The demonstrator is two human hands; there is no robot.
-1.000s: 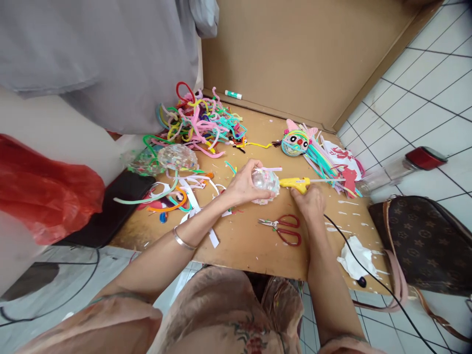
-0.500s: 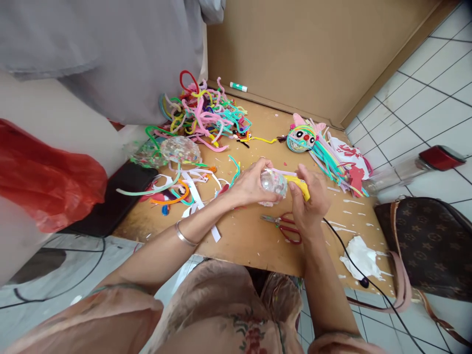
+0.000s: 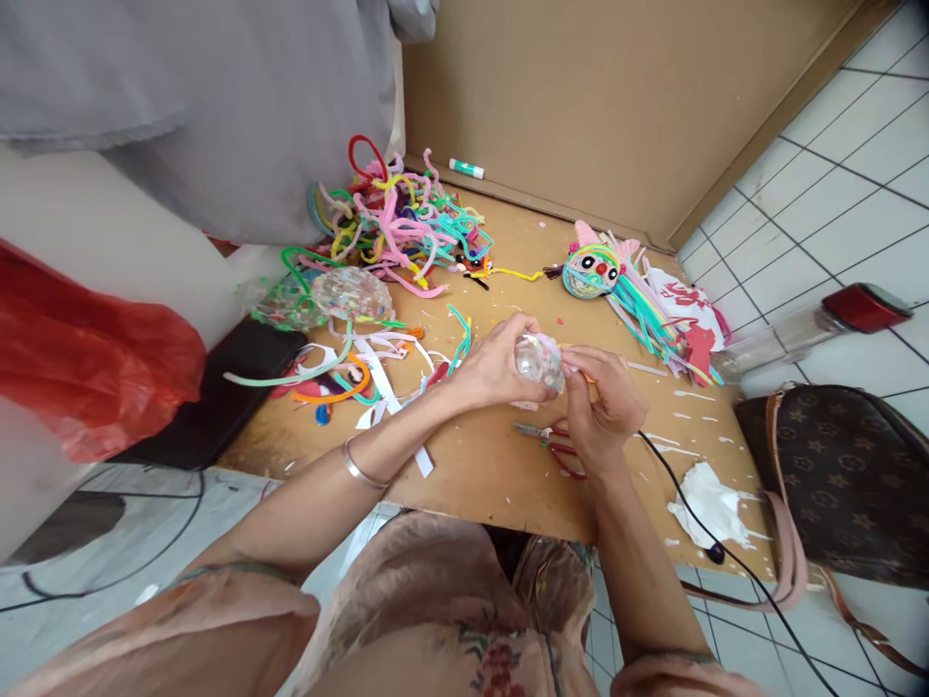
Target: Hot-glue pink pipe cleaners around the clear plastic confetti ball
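Note:
My left hand [image 3: 500,363] wraps around a clear plastic ball [image 3: 535,363] with lilac and coloured bits on its surface. At the ball's right side, the fingertips of my right hand [image 3: 604,387] are pinched together on what appears to be a lilac pipe cleaner [image 3: 567,356]. A small orange-yellow piece [image 3: 590,378] shows beneath those fingers; the rest of it is hidden. Just below the hands lie red-handled scissors [image 3: 558,447], partly covered by my right hand. A black cable [image 3: 674,484] emerges beside my right wrist.
Mixed pipe cleaners [image 3: 399,223] heap at the back left, near another clear ball [image 3: 352,293] and paper strips [image 3: 384,382]. A decorated face ball [image 3: 591,269] with streamers lies back right. A glue stick [image 3: 465,169], crumpled tissue [image 3: 704,503] and brown handbag [image 3: 834,474] surround the workspace.
My right hand has shifted its grip: the yellow tool seen in it earlier is now mostly hidden, and its fingertips have closed in at the ball's side. The left hand stays around the ball.

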